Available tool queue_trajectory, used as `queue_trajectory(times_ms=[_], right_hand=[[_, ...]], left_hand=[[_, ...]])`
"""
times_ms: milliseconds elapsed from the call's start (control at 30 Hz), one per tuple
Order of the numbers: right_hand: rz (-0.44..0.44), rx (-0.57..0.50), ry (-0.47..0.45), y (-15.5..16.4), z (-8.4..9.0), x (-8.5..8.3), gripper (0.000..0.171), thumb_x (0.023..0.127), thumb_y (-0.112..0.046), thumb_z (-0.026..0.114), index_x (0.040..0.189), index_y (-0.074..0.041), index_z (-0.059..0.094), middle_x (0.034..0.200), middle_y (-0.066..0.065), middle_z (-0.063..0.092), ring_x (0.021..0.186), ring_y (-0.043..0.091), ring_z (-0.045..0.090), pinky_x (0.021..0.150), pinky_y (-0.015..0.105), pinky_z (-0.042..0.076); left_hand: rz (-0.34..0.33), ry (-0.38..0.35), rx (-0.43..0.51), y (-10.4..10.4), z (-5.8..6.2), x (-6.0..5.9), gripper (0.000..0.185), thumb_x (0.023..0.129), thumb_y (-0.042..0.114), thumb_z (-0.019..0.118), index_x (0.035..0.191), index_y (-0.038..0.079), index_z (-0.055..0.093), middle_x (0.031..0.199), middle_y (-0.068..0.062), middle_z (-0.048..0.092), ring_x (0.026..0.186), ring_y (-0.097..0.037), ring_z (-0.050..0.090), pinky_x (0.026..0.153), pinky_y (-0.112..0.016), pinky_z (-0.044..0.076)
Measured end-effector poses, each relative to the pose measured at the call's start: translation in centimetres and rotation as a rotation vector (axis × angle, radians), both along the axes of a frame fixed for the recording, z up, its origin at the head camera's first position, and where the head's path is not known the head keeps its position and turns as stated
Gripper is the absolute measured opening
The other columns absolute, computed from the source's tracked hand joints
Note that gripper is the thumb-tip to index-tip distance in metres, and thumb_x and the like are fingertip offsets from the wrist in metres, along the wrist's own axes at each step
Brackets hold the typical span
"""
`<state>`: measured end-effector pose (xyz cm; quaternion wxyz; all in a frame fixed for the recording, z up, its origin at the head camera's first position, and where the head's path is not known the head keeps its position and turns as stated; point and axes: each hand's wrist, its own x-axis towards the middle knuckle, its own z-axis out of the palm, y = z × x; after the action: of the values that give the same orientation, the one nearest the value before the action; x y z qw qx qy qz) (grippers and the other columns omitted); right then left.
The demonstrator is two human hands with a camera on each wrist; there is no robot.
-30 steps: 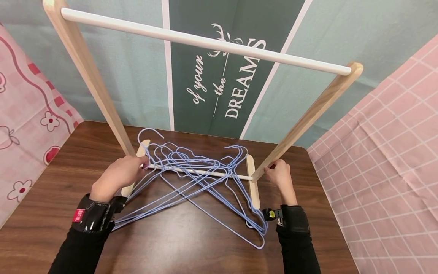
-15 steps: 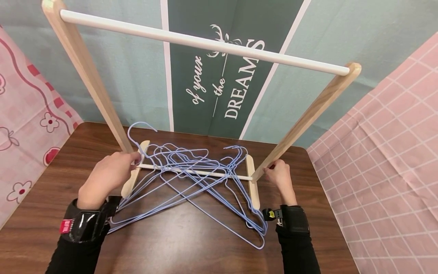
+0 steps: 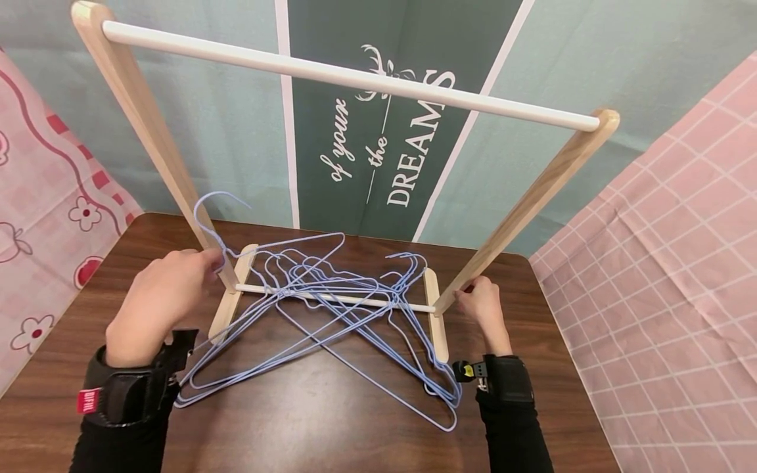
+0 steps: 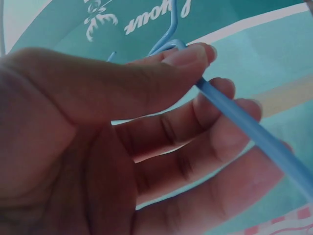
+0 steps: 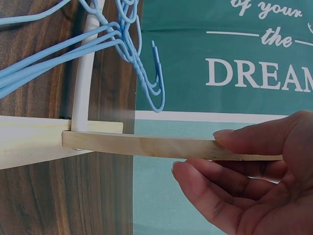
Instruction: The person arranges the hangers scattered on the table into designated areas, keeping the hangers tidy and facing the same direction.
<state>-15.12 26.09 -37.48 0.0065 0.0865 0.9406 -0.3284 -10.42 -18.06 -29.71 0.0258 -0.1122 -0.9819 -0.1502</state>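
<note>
My left hand (image 3: 162, 299) pinches a blue wire hanger (image 4: 244, 126) just below its hook, thumb against fingertips in the left wrist view. In the head view that hanger's hook rises beside the left upright (image 3: 148, 125) of a wooden garment rack, and its shoulder stretches right over the pile. Several more blue hangers (image 3: 402, 290) lie tangled over the rack's white lower bar (image 3: 367, 300). My right hand (image 3: 486, 307) grips the right upright (image 5: 142, 146) near its base, the thumb on one side and fingers on the other.
A white top bar (image 3: 355, 77) joins the two uprights high above the pile. The rack's wooden feet (image 3: 437, 338) stand on a brown table (image 3: 319, 433). A green-grey curtain (image 3: 236, 144) with lettering hangs close behind, with pink cloths at both sides (image 3: 650, 295).
My left hand has moved left and up with the hanger, drawing its hook and shoulder higher above the pile. The right hand keeps its grip on the upright.
</note>
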Motion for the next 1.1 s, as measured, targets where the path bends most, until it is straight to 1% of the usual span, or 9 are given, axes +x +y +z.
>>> queue_trajectory(times_ms=[67, 233, 400, 500, 667, 767, 833, 967, 1100], right_hand=[[0.000, 0.000, 0.000, 0.0, 0.0, 0.0, 0.025, 0.085, -0.003, 0.059, 0.100, 0.017, 0.056, 0.079, 0.027, 0.060, 0.059, 0.025, 0.063, 0.050, 0.031, 0.049], [0.000, -0.002, 0.000, -0.1, 0.1, 0.0, 0.025, 0.084, -0.003, 0.059, 0.100, 0.017, 0.057, 0.079, 0.027, 0.061, 0.061, 0.027, 0.063, 0.050, 0.031, 0.048], [-0.001, -0.006, -0.004, -0.1, 0.1, 0.1, 0.025, 0.085, -0.003, 0.058, 0.100, 0.016, 0.056, 0.079, 0.026, 0.061, 0.066, 0.033, 0.063, 0.050, 0.031, 0.048], [-0.003, -0.005, -0.005, -0.1, 0.1, 0.1, 0.025, 0.085, -0.003, 0.058, 0.100, 0.016, 0.056, 0.078, 0.026, 0.061, 0.067, 0.035, 0.063, 0.050, 0.030, 0.047], [-0.002, -0.004, -0.006, -0.1, 0.1, 0.1, 0.025, 0.085, -0.004, 0.058, 0.101, 0.016, 0.056, 0.079, 0.026, 0.061, 0.065, 0.032, 0.063, 0.050, 0.030, 0.048], [-0.002, -0.011, -0.012, -0.1, 0.1, 0.0, 0.025, 0.085, -0.004, 0.057, 0.101, 0.016, 0.056, 0.080, 0.026, 0.061, 0.065, 0.031, 0.063, 0.050, 0.031, 0.048], [0.000, -0.012, -0.012, 0.0, 0.0, 0.0, 0.025, 0.085, -0.003, 0.057, 0.102, 0.016, 0.056, 0.079, 0.026, 0.061, 0.065, 0.031, 0.063, 0.050, 0.031, 0.048], [0.002, -0.007, -0.005, 0.0, 0.1, 0.0, 0.025, 0.085, -0.003, 0.057, 0.101, 0.016, 0.056, 0.078, 0.026, 0.061, 0.065, 0.033, 0.063, 0.050, 0.031, 0.047], [0.005, 0.003, -0.002, 0.0, 0.1, 0.1, 0.024, 0.085, -0.004, 0.058, 0.099, 0.016, 0.057, 0.077, 0.025, 0.061, 0.064, 0.033, 0.063, 0.049, 0.030, 0.046]], left_hand=[[0.002, 0.003, -0.008, -0.2, 0.6, 0.0, 0.008, 0.084, 0.005, 0.057, 0.079, 0.012, 0.055, 0.064, -0.006, 0.052, 0.056, -0.026, 0.049, 0.045, -0.043, 0.035], [0.011, 0.011, -0.033, -0.9, 2.0, 0.0, 0.007, 0.085, 0.004, 0.057, 0.082, 0.010, 0.055, 0.066, -0.005, 0.053, 0.057, -0.023, 0.046, 0.046, -0.039, 0.034], [0.006, 0.061, -0.054, -1.4, 3.2, -0.3, 0.014, 0.081, 0.000, 0.055, 0.077, 0.013, 0.053, 0.061, -0.001, 0.049, 0.055, -0.022, 0.045, 0.046, -0.038, 0.033], [0.004, 0.076, -0.061, -1.6, 3.7, -0.6, 0.014, 0.080, 0.000, 0.054, 0.075, 0.013, 0.053, 0.061, -0.002, 0.050, 0.056, -0.023, 0.047, 0.048, -0.042, 0.035], [0.050, 0.026, -0.070, -2.2, 4.6, -0.8, 0.013, 0.079, 0.001, 0.051, 0.077, 0.014, 0.055, 0.065, -0.004, 0.053, 0.060, -0.028, 0.049, 0.051, -0.043, 0.036], [0.059, -0.014, -0.082, -2.6, 5.1, -1.0, 0.013, 0.080, 0.002, 0.050, 0.082, 0.012, 0.057, 0.066, -0.006, 0.055, 0.062, -0.030, 0.051, 0.052, -0.045, 0.037], [0.063, -0.015, -0.091, -2.8, 5.4, -1.1, 0.012, 0.082, 0.003, 0.050, 0.086, 0.010, 0.058, 0.069, -0.008, 0.058, 0.065, -0.033, 0.052, 0.055, -0.047, 0.038], [0.056, 0.018, -0.113, -3.1, 5.9, -1.3, 0.010, 0.083, 0.004, 0.052, 0.089, 0.007, 0.059, 0.071, -0.012, 0.059, 0.067, -0.040, 0.053, 0.058, -0.051, 0.038], [0.066, 0.057, -0.119, -3.3, 6.5, -1.5, 0.009, 0.083, 0.004, 0.054, 0.089, 0.008, 0.059, 0.069, -0.011, 0.059, 0.064, -0.039, 0.053, 0.056, -0.052, 0.038]])
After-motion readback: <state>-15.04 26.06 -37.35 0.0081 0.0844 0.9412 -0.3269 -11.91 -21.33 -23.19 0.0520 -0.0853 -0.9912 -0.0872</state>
